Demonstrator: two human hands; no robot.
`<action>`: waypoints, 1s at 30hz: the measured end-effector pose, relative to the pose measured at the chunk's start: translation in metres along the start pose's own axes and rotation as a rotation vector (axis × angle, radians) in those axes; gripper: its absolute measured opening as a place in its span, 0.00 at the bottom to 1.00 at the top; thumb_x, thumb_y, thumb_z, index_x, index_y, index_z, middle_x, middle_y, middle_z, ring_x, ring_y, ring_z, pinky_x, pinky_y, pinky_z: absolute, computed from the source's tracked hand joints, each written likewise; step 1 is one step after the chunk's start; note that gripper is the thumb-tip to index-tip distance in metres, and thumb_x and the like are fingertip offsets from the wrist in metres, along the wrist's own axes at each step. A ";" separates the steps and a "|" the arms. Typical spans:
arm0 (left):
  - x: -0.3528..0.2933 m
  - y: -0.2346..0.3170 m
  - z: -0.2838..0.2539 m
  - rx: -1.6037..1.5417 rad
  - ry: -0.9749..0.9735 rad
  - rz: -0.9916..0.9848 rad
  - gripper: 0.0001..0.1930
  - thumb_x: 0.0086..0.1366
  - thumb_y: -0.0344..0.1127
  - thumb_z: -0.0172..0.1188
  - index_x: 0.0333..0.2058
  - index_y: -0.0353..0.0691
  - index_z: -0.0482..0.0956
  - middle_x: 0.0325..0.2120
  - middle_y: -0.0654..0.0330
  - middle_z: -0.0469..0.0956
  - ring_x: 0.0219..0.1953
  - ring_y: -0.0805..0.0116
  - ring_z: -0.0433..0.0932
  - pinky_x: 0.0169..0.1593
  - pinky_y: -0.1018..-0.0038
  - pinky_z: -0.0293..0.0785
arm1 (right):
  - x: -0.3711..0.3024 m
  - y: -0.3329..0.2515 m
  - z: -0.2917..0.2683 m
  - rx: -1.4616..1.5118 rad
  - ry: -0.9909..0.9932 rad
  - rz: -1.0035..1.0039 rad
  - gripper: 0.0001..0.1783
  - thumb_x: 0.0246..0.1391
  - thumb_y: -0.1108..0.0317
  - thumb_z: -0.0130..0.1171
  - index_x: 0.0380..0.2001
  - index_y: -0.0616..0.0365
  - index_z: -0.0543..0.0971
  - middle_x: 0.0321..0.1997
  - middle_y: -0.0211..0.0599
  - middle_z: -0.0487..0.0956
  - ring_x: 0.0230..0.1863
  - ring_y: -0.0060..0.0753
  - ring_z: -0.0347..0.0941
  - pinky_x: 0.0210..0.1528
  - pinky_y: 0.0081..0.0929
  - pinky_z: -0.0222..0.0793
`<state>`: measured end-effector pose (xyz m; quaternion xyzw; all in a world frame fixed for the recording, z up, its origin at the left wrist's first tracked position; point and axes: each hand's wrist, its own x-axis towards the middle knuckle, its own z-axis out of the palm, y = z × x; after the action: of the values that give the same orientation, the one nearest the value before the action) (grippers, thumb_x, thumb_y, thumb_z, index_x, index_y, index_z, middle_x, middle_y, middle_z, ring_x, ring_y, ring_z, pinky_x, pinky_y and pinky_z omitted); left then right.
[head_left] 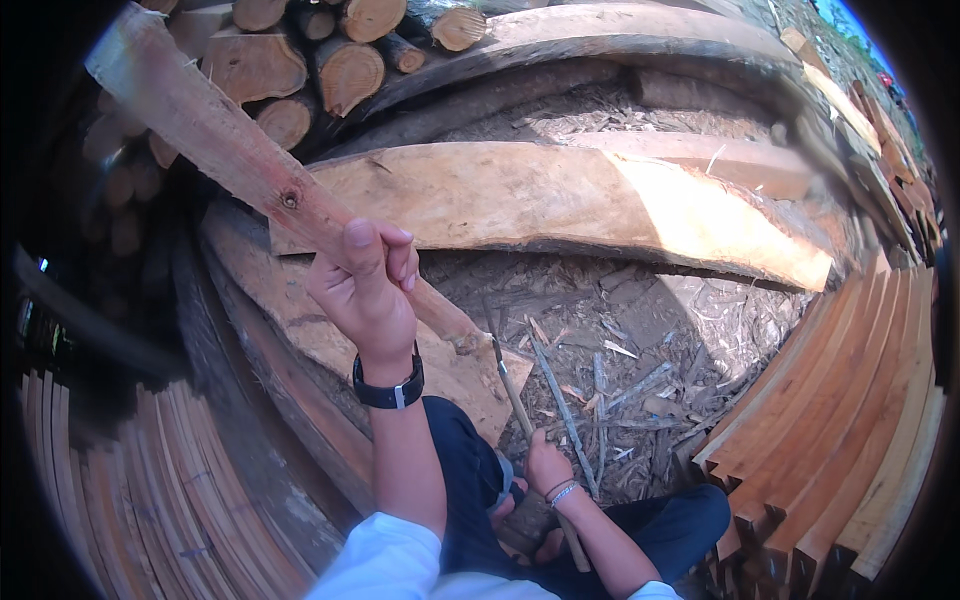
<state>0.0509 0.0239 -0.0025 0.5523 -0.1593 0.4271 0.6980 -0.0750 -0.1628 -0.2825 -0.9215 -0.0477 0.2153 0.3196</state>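
Note:
My left hand, with a dark watch at its wrist, is closed round a long, rough board with a knot in it. The board slants from the upper left down to the middle, and its lower end is chipped and uneven. My right hand grips a long wooden-handled knife. Its thin dark blade points up and meets or passes beside the board's chipped end; I cannot tell whether they touch. The handle runs on below my hand, between my bent legs.
A thick bark-edged slab lies across the ground ahead. Cut logs are piled at the far left. Stacks of sawn boards stand at the right and the lower left. Wood chips and sticks litter the ground.

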 end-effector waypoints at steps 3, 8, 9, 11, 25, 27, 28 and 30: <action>0.001 0.001 0.005 -0.018 -0.009 -0.002 0.22 0.67 0.48 0.55 0.23 0.33 0.73 0.12 0.65 0.64 0.15 0.79 0.62 0.19 0.83 0.57 | 0.008 0.026 0.032 -0.083 -0.064 -0.029 0.16 0.52 0.68 0.52 0.39 0.66 0.61 0.26 0.63 0.77 0.30 0.65 0.76 0.34 0.54 0.72; 0.002 0.004 -0.001 0.010 0.006 0.013 0.22 0.67 0.47 0.54 0.23 0.33 0.73 0.12 0.65 0.64 0.15 0.79 0.62 0.19 0.83 0.57 | 0.002 -0.011 -0.018 -0.036 -0.010 0.011 0.18 0.49 0.67 0.54 0.39 0.64 0.62 0.29 0.62 0.78 0.34 0.61 0.77 0.38 0.52 0.73; 0.003 0.004 -0.001 0.007 0.004 0.013 0.22 0.67 0.47 0.54 0.23 0.33 0.73 0.12 0.65 0.64 0.15 0.79 0.62 0.19 0.83 0.57 | 0.003 -0.012 -0.018 -0.024 -0.006 0.011 0.18 0.49 0.67 0.54 0.39 0.65 0.62 0.29 0.62 0.78 0.34 0.61 0.77 0.38 0.52 0.73; 0.002 0.002 -0.001 -0.001 -0.001 0.007 0.22 0.67 0.47 0.54 0.23 0.33 0.73 0.12 0.65 0.64 0.15 0.79 0.62 0.19 0.82 0.57 | 0.004 -0.012 -0.018 0.001 0.002 0.015 0.18 0.49 0.67 0.54 0.40 0.65 0.62 0.29 0.62 0.78 0.34 0.61 0.77 0.38 0.52 0.73; 0.000 0.000 0.001 0.001 0.006 0.004 0.22 0.67 0.48 0.53 0.23 0.33 0.73 0.12 0.65 0.64 0.14 0.79 0.62 0.19 0.83 0.57 | 0.008 0.018 0.017 -0.068 -0.034 -0.007 0.18 0.50 0.68 0.53 0.39 0.67 0.62 0.25 0.63 0.77 0.30 0.65 0.76 0.35 0.53 0.73; 0.002 0.000 0.001 0.003 0.005 0.002 0.22 0.67 0.48 0.53 0.23 0.33 0.73 0.12 0.65 0.63 0.14 0.79 0.62 0.19 0.83 0.57 | 0.012 0.023 0.023 -0.078 -0.054 -0.034 0.17 0.50 0.69 0.53 0.39 0.67 0.62 0.24 0.63 0.77 0.29 0.65 0.75 0.33 0.53 0.73; 0.003 0.002 0.000 0.004 0.002 0.011 0.22 0.67 0.48 0.53 0.23 0.33 0.73 0.12 0.65 0.64 0.14 0.79 0.62 0.19 0.83 0.57 | 0.013 0.018 0.014 -0.072 -0.050 -0.042 0.17 0.50 0.69 0.51 0.40 0.67 0.62 0.25 0.63 0.77 0.30 0.64 0.76 0.33 0.53 0.73; 0.003 0.004 -0.006 0.019 0.005 0.016 0.22 0.67 0.48 0.53 0.23 0.33 0.73 0.12 0.66 0.64 0.14 0.79 0.62 0.19 0.83 0.57 | 0.008 0.002 -0.005 -0.046 -0.040 -0.023 0.20 0.49 0.68 0.54 0.41 0.67 0.61 0.26 0.62 0.78 0.32 0.61 0.77 0.36 0.53 0.73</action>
<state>0.0482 0.0305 0.0003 0.5565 -0.1578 0.4356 0.6897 -0.0660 -0.1653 -0.2832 -0.9236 -0.0693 0.2287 0.2997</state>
